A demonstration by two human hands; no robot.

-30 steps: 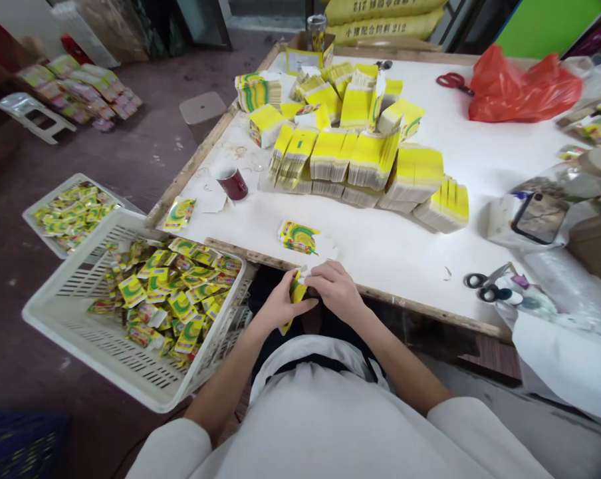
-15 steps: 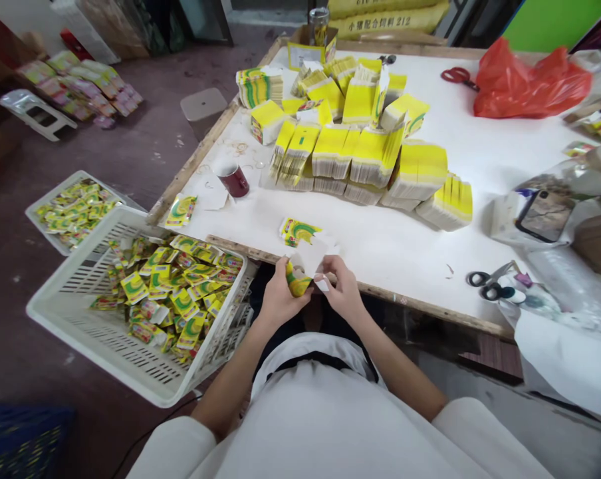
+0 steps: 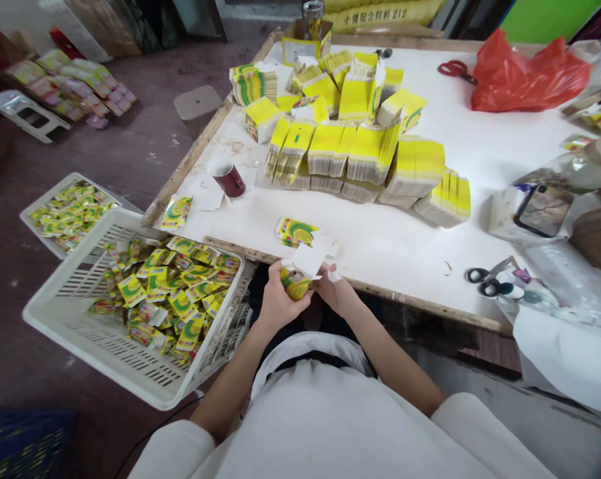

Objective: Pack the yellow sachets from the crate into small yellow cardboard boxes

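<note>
Though blurry, prob. ctn point(image 3: 296, 287); sack point(image 3: 387, 14) "212".

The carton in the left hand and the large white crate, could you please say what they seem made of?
The carton looks like thin card, perhaps satin, printed yellow with flat white flaps. The large white crate is probably moulded plastic, smooth and dull, with slotted walls.
</note>
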